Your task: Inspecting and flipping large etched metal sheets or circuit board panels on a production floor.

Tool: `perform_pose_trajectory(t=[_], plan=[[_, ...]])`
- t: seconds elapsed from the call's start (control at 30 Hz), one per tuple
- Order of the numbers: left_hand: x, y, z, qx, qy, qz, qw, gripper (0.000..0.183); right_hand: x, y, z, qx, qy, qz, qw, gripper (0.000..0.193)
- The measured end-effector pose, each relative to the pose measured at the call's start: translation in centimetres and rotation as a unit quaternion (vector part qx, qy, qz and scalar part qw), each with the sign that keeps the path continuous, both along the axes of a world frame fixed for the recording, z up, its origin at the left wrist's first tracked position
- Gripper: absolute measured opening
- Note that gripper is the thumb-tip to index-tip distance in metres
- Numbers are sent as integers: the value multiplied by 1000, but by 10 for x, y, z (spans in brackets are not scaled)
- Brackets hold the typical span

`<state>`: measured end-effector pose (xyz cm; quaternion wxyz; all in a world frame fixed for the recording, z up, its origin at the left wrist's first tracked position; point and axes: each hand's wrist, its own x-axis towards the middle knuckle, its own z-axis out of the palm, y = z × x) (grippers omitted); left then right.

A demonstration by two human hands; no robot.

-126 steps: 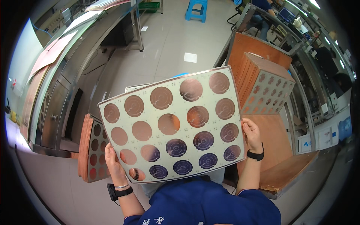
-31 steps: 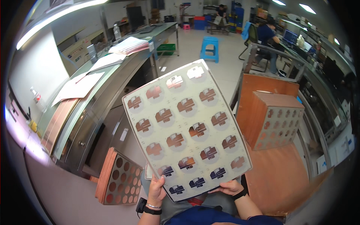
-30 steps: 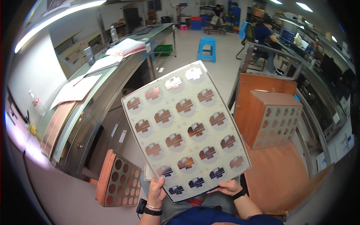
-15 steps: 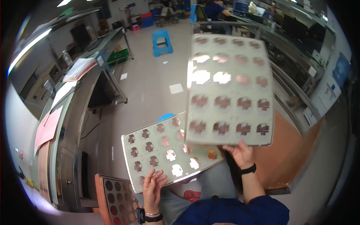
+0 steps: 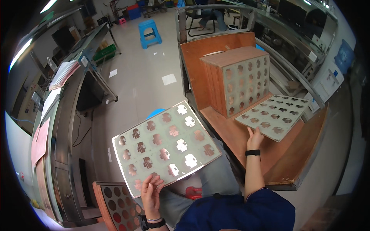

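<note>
Gripping one panel (image 5: 166, 145) each: left hand (image 5: 151, 191) near, right hand (image 5: 254, 138) outstretched (wristband).

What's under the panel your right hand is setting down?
Under the panel in the right hand lies the wooden tray, its bare board showing around it. The stack of upright panels stands just behind. The tray directly beneath is covered.

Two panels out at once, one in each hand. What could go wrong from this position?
The left hand pinches only the near edge of the shiny cut-out panel, which juts out over the lap unsupported; it could sag or slip. The right hand holds the second panel by one corner, tilted above the wooden tray; its far edge might knock the upright stack of panels.
</note>
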<state>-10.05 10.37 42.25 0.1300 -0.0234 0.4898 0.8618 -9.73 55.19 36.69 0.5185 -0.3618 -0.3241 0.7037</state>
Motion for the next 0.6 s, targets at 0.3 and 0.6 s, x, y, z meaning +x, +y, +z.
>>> perform_pose_trajectory(t=[0.3, 0.6], plan=[[-2, 6, 7, -5, -1, 8, 1000, 40, -99, 25, -55, 333, -276, -35, 901, 61], [6, -1, 13, -22, -10, 39, 999, 40, -169, 55, -36, 354, -542, 188, 739, 82]])
